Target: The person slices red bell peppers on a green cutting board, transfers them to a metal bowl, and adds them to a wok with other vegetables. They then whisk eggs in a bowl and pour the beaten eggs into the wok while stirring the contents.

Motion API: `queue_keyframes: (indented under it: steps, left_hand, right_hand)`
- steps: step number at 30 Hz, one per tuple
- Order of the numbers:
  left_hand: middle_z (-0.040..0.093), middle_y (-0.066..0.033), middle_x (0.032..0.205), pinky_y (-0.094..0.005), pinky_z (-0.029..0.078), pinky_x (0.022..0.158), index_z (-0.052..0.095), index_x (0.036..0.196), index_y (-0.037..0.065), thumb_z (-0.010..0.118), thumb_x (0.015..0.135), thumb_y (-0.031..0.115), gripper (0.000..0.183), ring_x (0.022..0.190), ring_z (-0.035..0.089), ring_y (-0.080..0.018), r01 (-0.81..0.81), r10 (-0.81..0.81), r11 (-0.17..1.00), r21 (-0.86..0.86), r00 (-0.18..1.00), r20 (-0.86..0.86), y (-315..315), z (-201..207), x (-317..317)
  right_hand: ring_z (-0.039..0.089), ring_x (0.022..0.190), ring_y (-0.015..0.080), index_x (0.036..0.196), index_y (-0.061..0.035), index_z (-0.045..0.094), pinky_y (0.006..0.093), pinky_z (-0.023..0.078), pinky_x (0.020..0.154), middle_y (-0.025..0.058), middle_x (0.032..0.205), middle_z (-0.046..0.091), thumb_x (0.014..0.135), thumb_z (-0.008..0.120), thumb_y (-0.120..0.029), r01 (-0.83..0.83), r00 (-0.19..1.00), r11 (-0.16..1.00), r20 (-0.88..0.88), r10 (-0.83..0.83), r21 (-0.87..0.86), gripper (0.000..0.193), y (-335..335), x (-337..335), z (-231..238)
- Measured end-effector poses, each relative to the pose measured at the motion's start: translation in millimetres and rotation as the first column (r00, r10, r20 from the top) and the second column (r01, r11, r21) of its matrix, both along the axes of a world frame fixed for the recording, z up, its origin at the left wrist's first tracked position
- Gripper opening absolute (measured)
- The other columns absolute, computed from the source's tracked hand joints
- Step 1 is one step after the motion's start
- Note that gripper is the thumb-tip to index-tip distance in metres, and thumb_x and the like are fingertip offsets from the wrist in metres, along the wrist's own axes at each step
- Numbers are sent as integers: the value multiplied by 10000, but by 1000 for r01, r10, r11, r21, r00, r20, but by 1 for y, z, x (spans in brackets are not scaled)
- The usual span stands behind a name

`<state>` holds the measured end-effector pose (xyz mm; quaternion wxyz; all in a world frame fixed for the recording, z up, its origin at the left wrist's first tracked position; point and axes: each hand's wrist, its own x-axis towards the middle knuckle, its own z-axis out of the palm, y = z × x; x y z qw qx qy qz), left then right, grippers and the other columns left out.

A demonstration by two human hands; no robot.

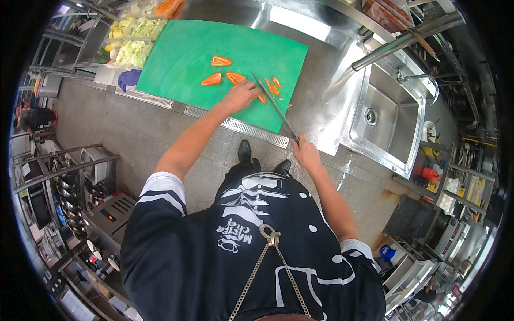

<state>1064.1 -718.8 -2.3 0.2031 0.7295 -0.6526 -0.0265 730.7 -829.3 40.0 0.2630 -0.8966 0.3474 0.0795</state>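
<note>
My right hand is closed around the handle of a long kitchen knife, whose blade reaches forward over the green cutting board. My left hand has its fingers bent down on an orange pepper piece beside the blade; the fingers partly cover it. Just ahead of that hand lies an orange pepper half. Two more pepper halves, one nearer and one farther, rest to its left. Right of the blade are several thin pepper strips.
Clear tubs of chopped cabbage stand at the board's far left, near a dark blue cloth. A steel sink with a tap is set into the counter at right. A floor-side drain grate runs below the board's near edge.
</note>
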Motion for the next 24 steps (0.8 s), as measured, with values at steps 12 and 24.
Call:
queue_keyframes:
  steps: [12, 24]
  left_hand:
    - [613, -96, 1031, -437, 568, 907, 696, 1099, 106, 627, 901, 119, 210, 1060, 635, -320, 15, -14, 999, -42, 1000, 24, 4, -5, 1]
    - [610, -83, 972, -413, 577, 859, 682, 1028, 71, 643, 869, 81, 164, 966, 644, -296, -31, 44, 989, -146, 996, 83, 9, -9, -8]
  right_hand:
    - [703, 765, 530, 1203, -26, 535, 603, 559, 689, 317, 781, 699, 1044, 592, -374, -3, 1000, 1000, -30, 3, -17, 387, 11, -10, 9]
    - [712, 750, 502, 1175, -21, 541, 585, 562, 679, 282, 773, 711, 1038, 606, -364, -52, 995, 998, -85, 49, -31, 376, 10, -26, 26]
